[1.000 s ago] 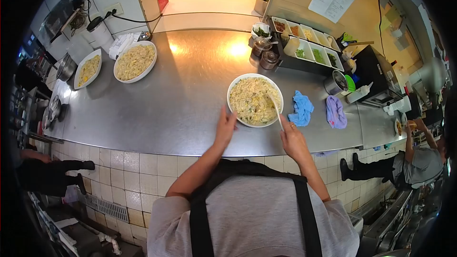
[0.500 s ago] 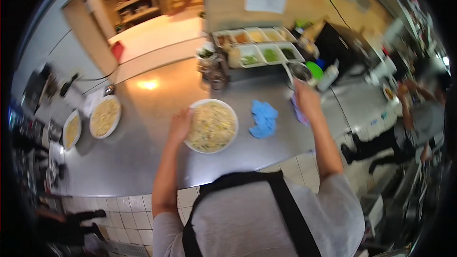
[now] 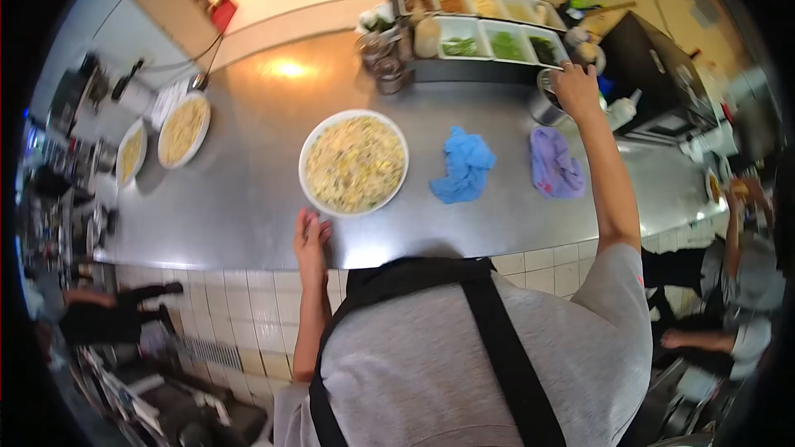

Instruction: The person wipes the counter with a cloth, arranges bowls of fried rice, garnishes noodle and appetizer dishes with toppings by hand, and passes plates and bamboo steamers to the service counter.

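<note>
A round white dish of fried rice point(image 3: 354, 164) rests on the steel counter. By its lower left rim is my left hand point(image 3: 311, 240), open, fingers loosely bent and holding nothing. My right hand point(image 3: 578, 91) reaches out over a metal pot point(image 3: 546, 104) on the right, fingers apart. Its fingertips are partly hidden, and I see no utensil in it. A blue cloth point(image 3: 464, 165) and a purple cloth point(image 3: 556, 164) lie to the right of the dish.
Trays of toppings point(image 3: 505, 43) stand in rows at the back, beside small jars point(image 3: 389, 74). Two oval dishes of rice point(image 3: 184, 131) sit at the left. A black appliance point(image 3: 654, 74) and squeeze bottle point(image 3: 623, 109) are back right. Other people point(image 3: 745, 273) stand at both sides.
My left hand has let go of the dish's rim and drawn back toward me. The white-handled utensil in my right hand no longer shows; that hand is now over the pot. The view has shifted.
</note>
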